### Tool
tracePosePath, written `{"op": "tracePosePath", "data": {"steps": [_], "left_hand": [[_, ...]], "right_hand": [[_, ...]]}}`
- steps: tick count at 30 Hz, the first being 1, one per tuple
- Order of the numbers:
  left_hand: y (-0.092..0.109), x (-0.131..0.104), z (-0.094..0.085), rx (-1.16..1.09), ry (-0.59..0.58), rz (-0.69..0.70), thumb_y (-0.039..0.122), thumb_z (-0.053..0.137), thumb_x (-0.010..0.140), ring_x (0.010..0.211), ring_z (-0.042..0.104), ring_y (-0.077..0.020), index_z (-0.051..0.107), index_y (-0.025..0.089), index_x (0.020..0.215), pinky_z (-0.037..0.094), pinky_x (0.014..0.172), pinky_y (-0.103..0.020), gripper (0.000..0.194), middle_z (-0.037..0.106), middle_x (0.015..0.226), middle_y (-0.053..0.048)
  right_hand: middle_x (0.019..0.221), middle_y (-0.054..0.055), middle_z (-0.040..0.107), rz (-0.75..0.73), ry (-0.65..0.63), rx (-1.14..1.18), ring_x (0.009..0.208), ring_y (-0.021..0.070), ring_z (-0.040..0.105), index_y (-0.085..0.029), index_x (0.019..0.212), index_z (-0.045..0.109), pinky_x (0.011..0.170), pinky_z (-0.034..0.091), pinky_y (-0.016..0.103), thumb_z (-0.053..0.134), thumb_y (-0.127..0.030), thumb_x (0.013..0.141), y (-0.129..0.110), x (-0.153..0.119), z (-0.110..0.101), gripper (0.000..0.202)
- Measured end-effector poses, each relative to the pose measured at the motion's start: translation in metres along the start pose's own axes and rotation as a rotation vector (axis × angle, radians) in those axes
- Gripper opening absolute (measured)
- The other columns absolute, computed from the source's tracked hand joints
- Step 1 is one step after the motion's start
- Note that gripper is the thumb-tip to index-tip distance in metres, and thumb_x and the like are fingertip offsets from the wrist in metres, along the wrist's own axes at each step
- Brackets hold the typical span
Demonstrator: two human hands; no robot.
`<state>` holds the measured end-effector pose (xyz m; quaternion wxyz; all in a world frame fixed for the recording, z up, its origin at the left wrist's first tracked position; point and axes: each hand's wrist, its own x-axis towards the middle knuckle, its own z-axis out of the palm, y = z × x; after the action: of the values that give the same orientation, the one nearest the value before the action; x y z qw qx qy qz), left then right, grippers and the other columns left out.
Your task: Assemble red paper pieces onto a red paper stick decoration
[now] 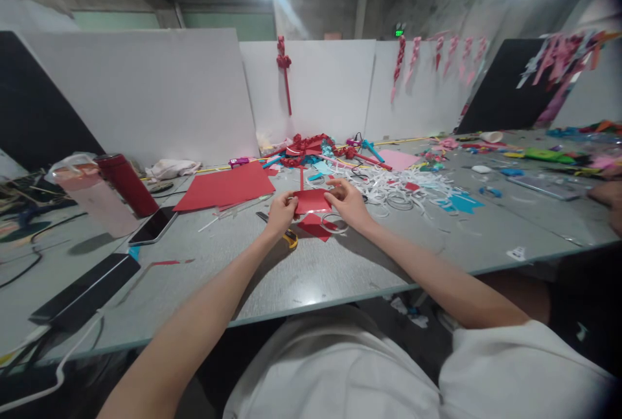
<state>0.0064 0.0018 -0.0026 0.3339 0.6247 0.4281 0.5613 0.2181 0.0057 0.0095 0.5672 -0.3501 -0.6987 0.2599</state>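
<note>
A small red sheet, shiny along its lower edge, is stretched between my two hands above the table. My left hand pinches its left end between thumb and fingers. At the other end my right hand grips it, thumb in front. Below the sheet, red pieces lie on the tabletop beside a loop of white strip. A yellow-handled cutter rests partly hidden under my left hand. Just behind my hands, a narrow red strip shows.
Larger red sheets lie left of my hands. Tangled white strips cover the right side. A phone, a red bottle and a black box sit at left. White panels stand behind, with red decorations hanging.
</note>
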Motion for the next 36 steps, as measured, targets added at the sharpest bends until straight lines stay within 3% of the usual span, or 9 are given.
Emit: {"op": "tracePosePath", "data": {"steps": [7, 13, 17, 21, 24, 27, 31, 33, 36], "left_hand": [[-0.005, 0.003, 0.0, -0.075, -0.013, -0.02, 0.041, 0.063, 0.086, 0.042, 0.051, -0.0111, 0.065, 0.014, 0.098, 0.038, 0.043, -0.021, 0.031, 0.054, 0.05, 0.003], [0.011, -0.005, -0.001, -0.22, -0.049, 0.004, 0.032, 0.052, 0.089, 0.05, 0.057, -0.0096, 0.054, 0.024, 0.133, 0.048, 0.053, -0.021, 0.045, 0.06, 0.066, 0.004], [0.021, -0.01, -0.005, -0.185, -0.122, 0.074, 0.024, 0.053, 0.082, 0.06, 0.062, -0.0099, 0.064, 0.022, 0.118, 0.052, 0.06, -0.023, 0.038, 0.069, 0.084, -0.002], [0.019, -0.011, -0.003, -0.082, -0.186, 0.133, 0.025, 0.062, 0.081, 0.067, 0.064, -0.0129, 0.072, 0.016, 0.106, 0.053, 0.065, -0.025, 0.028, 0.068, 0.076, -0.004], [0.015, -0.01, 0.001, -0.085, -0.144, 0.114, 0.036, 0.069, 0.082, 0.069, 0.066, -0.0142, 0.073, 0.016, 0.104, 0.055, 0.066, -0.026, 0.031, 0.07, 0.077, -0.005], [0.012, -0.008, 0.003, -0.125, -0.096, 0.074, 0.045, 0.07, 0.083, 0.063, 0.064, -0.0125, 0.074, 0.015, 0.1, 0.054, 0.062, -0.026, 0.035, 0.07, 0.074, -0.004], [0.012, -0.006, 0.002, -0.143, -0.046, 0.06, 0.049, 0.071, 0.083, 0.058, 0.061, -0.0116, 0.074, 0.014, 0.098, 0.054, 0.059, -0.025, 0.037, 0.066, 0.065, -0.002], [0.013, -0.007, 0.001, -0.143, -0.017, 0.062, 0.049, 0.071, 0.083, 0.057, 0.06, -0.0114, 0.074, 0.015, 0.095, 0.054, 0.058, -0.025, 0.036, 0.065, 0.064, -0.001], [0.016, -0.008, 0.002, -0.129, 0.025, 0.078, 0.049, 0.072, 0.083, 0.055, 0.06, -0.0116, 0.074, 0.015, 0.09, 0.054, 0.057, -0.025, 0.034, 0.065, 0.064, -0.001]], "right_hand": [[0.109, 0.006, 0.074, -0.034, -0.024, 0.136, 0.094, 0.0201, 0.071, -0.021, 0.107, 0.074, 0.085, 0.058, 0.035, 0.065, -0.033, 0.084, -0.003, -0.001, 0.002, 0.027], [0.093, 0.006, 0.076, -0.002, 0.053, 0.144, 0.083, 0.0191, 0.071, -0.02, 0.098, 0.077, 0.079, 0.058, 0.034, 0.064, -0.029, 0.081, -0.001, 0.005, -0.002, 0.023], [0.088, 0.006, 0.076, 0.068, 0.141, 0.174, 0.079, 0.0185, 0.068, -0.018, 0.092, 0.076, 0.072, 0.056, 0.031, 0.068, -0.032, 0.077, 0.003, 0.011, -0.008, 0.023], [0.085, 0.006, 0.075, 0.109, 0.15, 0.191, 0.075, 0.0177, 0.067, -0.017, 0.09, 0.075, 0.07, 0.056, 0.031, 0.07, -0.034, 0.075, 0.004, 0.012, -0.01, 0.024], [0.087, 0.006, 0.075, 0.12, 0.122, 0.278, 0.076, 0.0181, 0.068, -0.017, 0.092, 0.074, 0.075, 0.059, 0.034, 0.069, -0.033, 0.076, 0.001, 0.01, -0.009, 0.023], [0.107, 0.007, 0.073, 0.109, 0.098, 0.409, 0.081, 0.0178, 0.071, -0.02, 0.101, 0.071, 0.083, 0.061, 0.039, 0.066, -0.033, 0.08, -0.003, 0.008, -0.008, 0.025], [0.12, 0.007, 0.066, 0.087, 0.086, 0.381, 0.086, 0.0178, 0.072, -0.023, 0.11, 0.066, 0.088, 0.062, 0.038, 0.071, -0.032, 0.076, -0.006, 0.007, -0.006, 0.036], [0.114, 0.006, 0.066, 0.099, 0.08, 0.28, 0.079, 0.0168, 0.071, -0.023, 0.113, 0.065, 0.08, 0.063, 0.036, 0.073, -0.032, 0.074, -0.006, 0.007, -0.004, 0.041], [0.085, 0.001, 0.065, 0.144, 0.073, 0.151, 0.053, 0.012, 0.062, -0.024, 0.121, 0.063, 0.055, 0.059, 0.029, 0.073, -0.034, 0.075, -0.006, 0.007, -0.004, 0.048]]}}
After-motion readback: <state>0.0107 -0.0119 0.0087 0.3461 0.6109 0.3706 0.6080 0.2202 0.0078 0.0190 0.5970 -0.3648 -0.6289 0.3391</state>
